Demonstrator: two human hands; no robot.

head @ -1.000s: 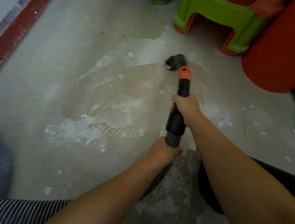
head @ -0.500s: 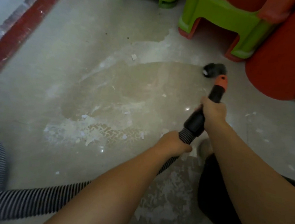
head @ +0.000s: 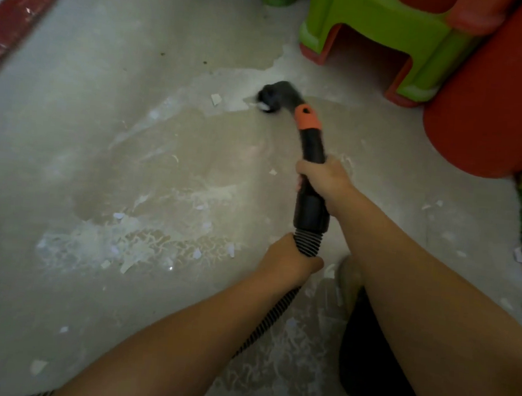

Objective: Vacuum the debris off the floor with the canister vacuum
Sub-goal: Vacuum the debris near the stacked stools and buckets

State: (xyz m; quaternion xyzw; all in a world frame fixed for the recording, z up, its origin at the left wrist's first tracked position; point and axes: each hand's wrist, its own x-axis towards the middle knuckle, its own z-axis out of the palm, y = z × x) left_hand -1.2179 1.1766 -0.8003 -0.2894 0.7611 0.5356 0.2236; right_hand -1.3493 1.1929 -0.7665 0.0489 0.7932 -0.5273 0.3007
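Both hands clenched: right hand [head: 325, 179] around black wand [head: 311, 173], left hand [head: 289, 259] around ribbed hose [head: 307, 243].

Plastic stools crowd the far edge of a worn concrete room.

A green stool [head: 382, 29] nested over a red one stands at upper right, just beside a large red drum [head: 492, 100]; a red painted strip [head: 21, 7] runs along the upper left.
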